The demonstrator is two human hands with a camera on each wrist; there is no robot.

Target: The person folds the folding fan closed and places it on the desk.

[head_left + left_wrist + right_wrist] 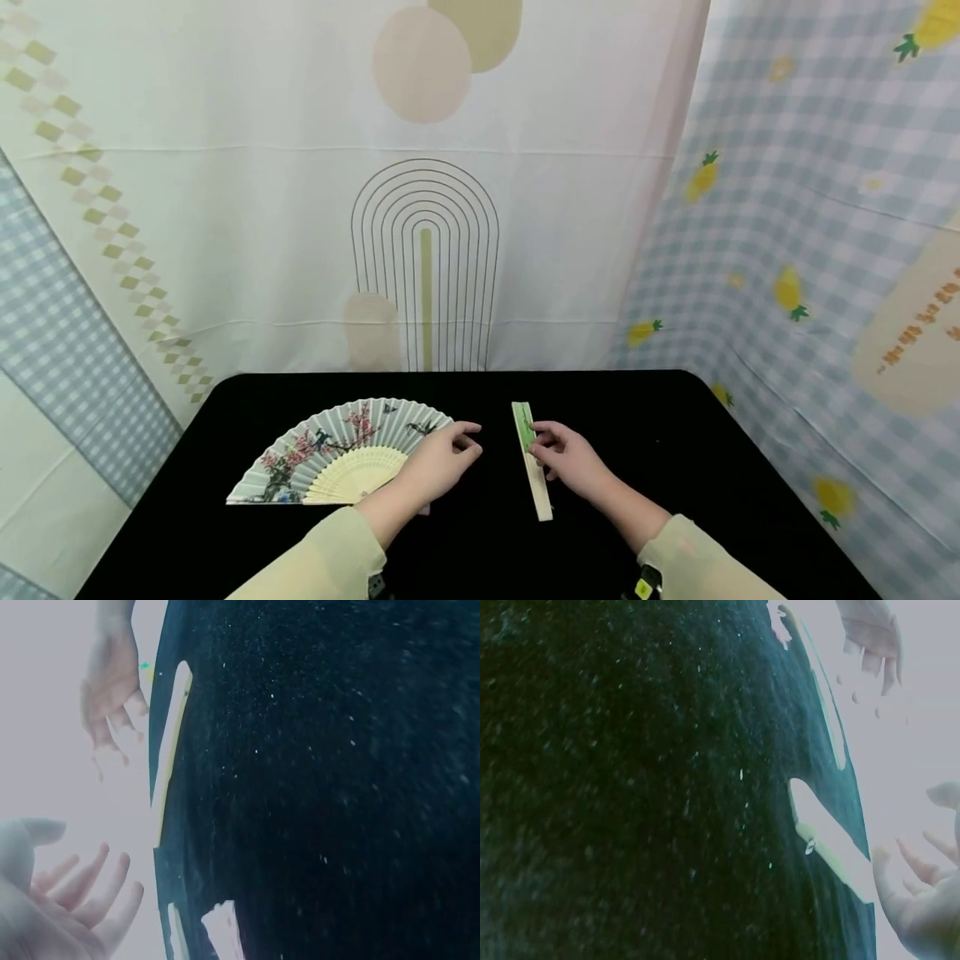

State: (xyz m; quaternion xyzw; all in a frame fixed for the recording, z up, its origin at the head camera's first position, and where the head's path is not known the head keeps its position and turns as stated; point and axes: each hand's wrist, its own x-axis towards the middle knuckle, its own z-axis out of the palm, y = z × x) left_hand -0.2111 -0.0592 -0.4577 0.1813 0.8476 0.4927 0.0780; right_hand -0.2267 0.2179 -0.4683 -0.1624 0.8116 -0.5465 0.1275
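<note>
A spread paper fan (352, 442) with pink blossoms and pale slatted ribs lies at the left of the black table. My left hand (438, 462) is above its right part, hiding some of it, with relaxed fingers and nothing in them. To the right lies a folded fan (536, 487) with a green strip. My right hand (573, 462) hovers beside it, fingertips overlapping its edge in the head view. From the right wrist, the folded fan (832, 840) rests on the table, and the loosely bent fingers (919, 862) appear raised above it.
The black table (637, 408) has rounded far corners. A white patterned cloth (285, 233) hangs behind it, and a blue checked cloth (750, 208) with pineapples hangs on the right. Dark bands with devices (647, 581) sit at both wrists.
</note>
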